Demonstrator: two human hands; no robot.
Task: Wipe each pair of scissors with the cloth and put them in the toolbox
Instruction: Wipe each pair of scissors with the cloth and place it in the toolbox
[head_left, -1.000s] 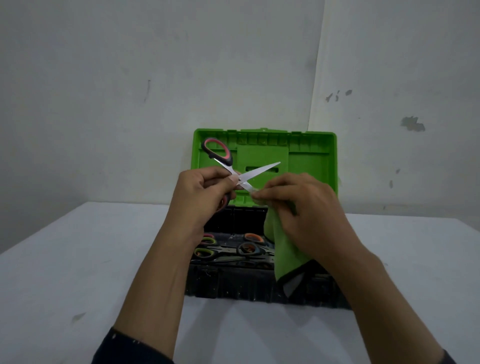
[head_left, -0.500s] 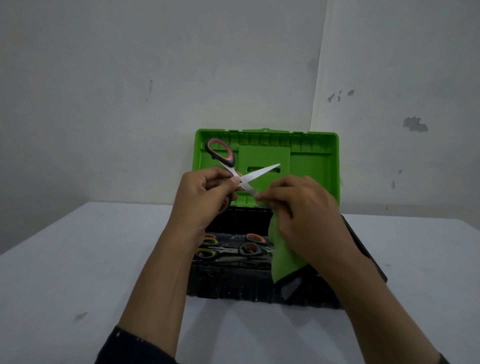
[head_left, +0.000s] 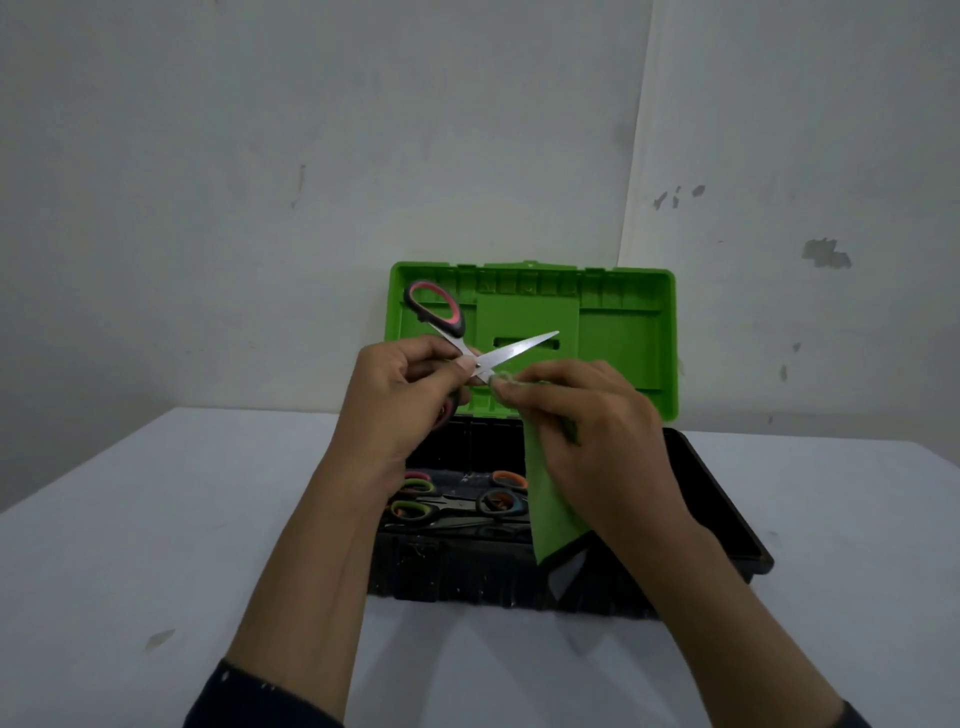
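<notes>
My left hand (head_left: 402, 397) grips a pair of scissors (head_left: 511, 351) with black and pink handles, held above the toolbox with the blades spread apart. One blade points up and to the right. My right hand (head_left: 582, 421) pinches a green cloth (head_left: 553, 512) around the other blade near the pivot, and the cloth hangs down over the box. The black toolbox (head_left: 727, 519) stands on the table with its green lid (head_left: 623, 332) upright. Several scissors (head_left: 457, 501) with coloured handles lie inside it at the left.
The toolbox sits on a white table (head_left: 130, 545) that runs up to a grey wall (head_left: 260, 156) behind it. A small dark mark (head_left: 158, 638) shows on the tabletop at the front left.
My right hand has slid the cloth a little along the blade towards the pivot. My left hand holds the scissors in nearly the same place.
</notes>
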